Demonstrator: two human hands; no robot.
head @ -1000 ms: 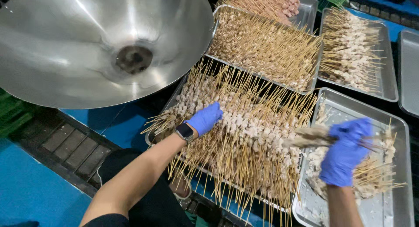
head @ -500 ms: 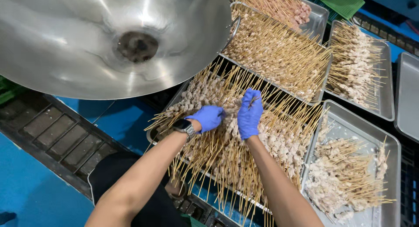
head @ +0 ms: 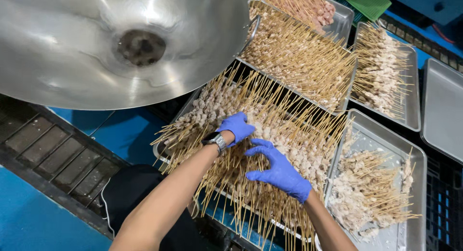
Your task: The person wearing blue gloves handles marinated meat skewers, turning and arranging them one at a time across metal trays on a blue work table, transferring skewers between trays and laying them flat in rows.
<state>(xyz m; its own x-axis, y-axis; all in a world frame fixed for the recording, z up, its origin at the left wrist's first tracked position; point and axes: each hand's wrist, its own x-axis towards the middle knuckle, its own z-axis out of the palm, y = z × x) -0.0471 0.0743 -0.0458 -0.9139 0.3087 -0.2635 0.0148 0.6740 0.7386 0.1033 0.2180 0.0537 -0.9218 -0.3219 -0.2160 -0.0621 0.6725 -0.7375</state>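
Both my hands wear blue gloves and rest on a large heap of meat skewers [head: 270,120] with bamboo sticks, piled on a metal tray [head: 161,152] in front of me. My left hand [head: 236,127], a watch on its wrist, lies with curled fingers on the skewers near the tray's left side. Spread flat over the pile just right of it, my right hand [head: 277,166] presses its fingers among the sticks. Whether either hand grips a skewer is hidden by the fingers.
A big shiny metal bowl [head: 96,43] fills the upper left. More metal trays of skewers sit at top centre [head: 299,53], top right [head: 386,72] and lower right [head: 371,193]. An unfilled tray [head: 443,111] stands at the far right. Blue floor and a grate [head: 53,154] lie left.
My right hand left the skewers on the lower right tray and came across to the central pile beside my left hand, then slid down toward me. The left hand stayed put.
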